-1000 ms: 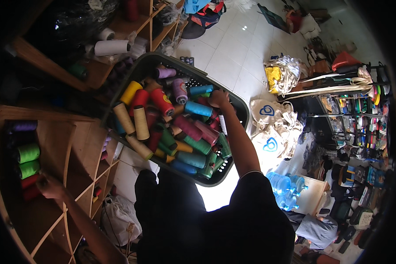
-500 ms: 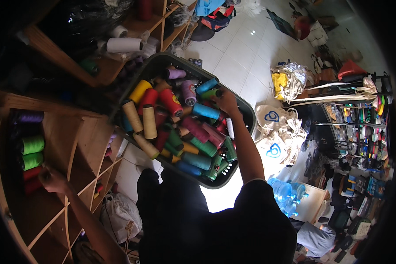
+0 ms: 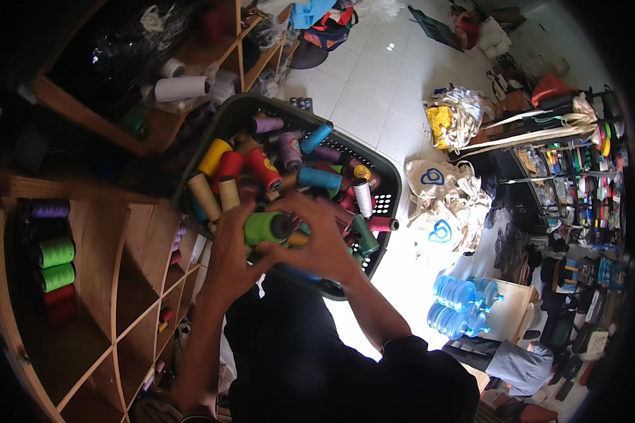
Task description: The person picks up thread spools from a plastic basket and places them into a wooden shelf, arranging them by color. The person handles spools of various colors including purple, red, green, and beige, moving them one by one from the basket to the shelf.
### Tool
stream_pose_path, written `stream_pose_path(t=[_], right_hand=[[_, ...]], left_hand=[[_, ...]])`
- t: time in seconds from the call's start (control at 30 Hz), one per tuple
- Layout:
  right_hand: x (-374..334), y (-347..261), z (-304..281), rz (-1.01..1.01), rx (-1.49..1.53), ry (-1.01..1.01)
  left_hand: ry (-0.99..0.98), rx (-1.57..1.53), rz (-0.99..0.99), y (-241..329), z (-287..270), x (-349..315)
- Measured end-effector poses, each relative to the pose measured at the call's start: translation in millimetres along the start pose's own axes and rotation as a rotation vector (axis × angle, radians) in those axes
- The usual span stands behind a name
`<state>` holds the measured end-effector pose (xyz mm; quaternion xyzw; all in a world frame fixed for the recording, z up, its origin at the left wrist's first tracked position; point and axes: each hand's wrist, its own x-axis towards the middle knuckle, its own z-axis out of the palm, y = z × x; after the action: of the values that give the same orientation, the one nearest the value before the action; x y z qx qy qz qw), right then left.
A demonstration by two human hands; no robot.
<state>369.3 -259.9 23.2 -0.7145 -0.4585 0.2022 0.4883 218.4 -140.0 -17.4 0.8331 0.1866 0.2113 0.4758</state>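
Between my two hands is a lime green thread spool (image 3: 262,229), tilted with its dark end to the right, above a dark plastic basket (image 3: 394,185). My left hand (image 3: 231,257) grips its left side, thumb low. From the right, my right hand (image 3: 322,243) curls its fingers round the spool's dark end. Many thread spools lie jumbled in the basket, among them a yellow spool (image 3: 214,156), a red spool (image 3: 263,169), a blue spool (image 3: 319,178) and a white spool (image 3: 363,197). My hands hide some spools at the basket's near side.
At left, a wooden shelf (image 3: 95,247) with compartments holds a purple spool (image 3: 49,209), green spools (image 3: 56,264) and red spools (image 3: 59,299). Cream tote bags (image 3: 441,211) lie right of the basket. Blue water bottles (image 3: 455,303) stand lower right, near a person in grey (image 3: 518,368).
My right hand has lifted the lime green spool out of the basket's far right side toward me. My left hand has left the shelf and come to the spool. The view has shifted slightly.
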Motion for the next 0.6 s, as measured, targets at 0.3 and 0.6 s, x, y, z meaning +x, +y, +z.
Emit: stream_pose_path(t=[0.3, 0.6], right_hand=[[42, 220, -115, 0.308, -0.7, -0.22], [58, 283, -89, 0.328, -1.042, -0.677]], left_hand=[[0.238, -0.11, -0.425, -35, -15, -56], [0.516, -0.04, -0.523, -46, -56, -98]])
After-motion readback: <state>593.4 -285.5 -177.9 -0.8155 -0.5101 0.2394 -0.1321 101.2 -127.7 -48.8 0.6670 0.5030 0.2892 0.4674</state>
